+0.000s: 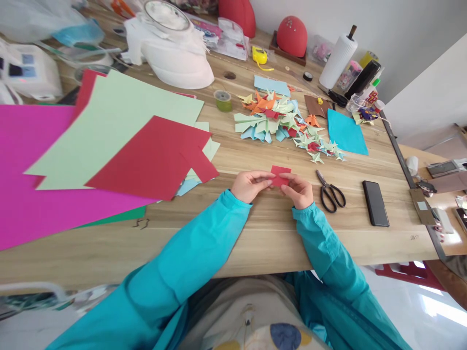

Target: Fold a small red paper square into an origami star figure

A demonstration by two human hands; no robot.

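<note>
A small piece of red paper [280, 171] is held between my two hands, just above the wooden table [270, 243]. My left hand [250, 186] pinches its left side between thumb and fingers. On its right side, my right hand [299, 189] grips it the same way. Part of the paper is hidden behind my fingertips. Black-handled scissors [330, 192] lie to the right of my right hand. Beyond the hands is a pile of folded paper pieces [270, 121] in green, orange, red and blue.
Large red paper sheets [146, 160], pale green sheets [124, 107] and a magenta sheet [32, 204] cover the left side. A phone [375, 203] lies at the right. Behind stand a thread spool [223, 100], a yellow tape measure [259, 55] and a turquoise cloth square [346, 132].
</note>
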